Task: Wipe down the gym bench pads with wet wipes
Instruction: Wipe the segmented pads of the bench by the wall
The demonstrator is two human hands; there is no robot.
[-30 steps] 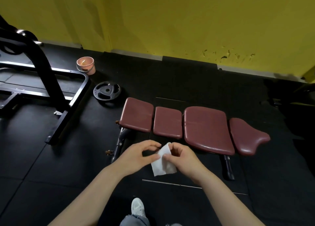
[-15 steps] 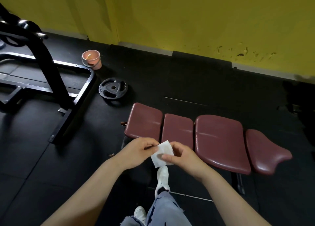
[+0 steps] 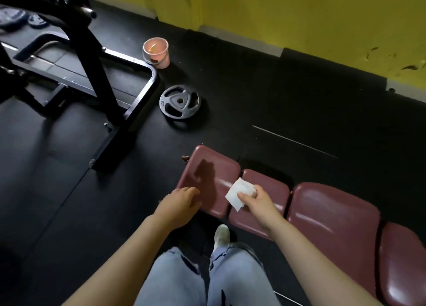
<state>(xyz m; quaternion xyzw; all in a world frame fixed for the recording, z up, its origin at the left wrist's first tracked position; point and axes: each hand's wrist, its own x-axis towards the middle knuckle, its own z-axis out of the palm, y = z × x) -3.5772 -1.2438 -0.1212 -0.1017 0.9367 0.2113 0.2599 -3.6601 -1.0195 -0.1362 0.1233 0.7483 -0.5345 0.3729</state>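
White wet wipe (image 3: 239,193) pinched in right hand (image 3: 258,198) fingers (image 3: 244,193), left hand (image 3: 178,202) loosely curled

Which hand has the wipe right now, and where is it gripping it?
The right hand pinches the wipe at its right edge; the rest hangs free over the bench pads. The left hand holds nothing.
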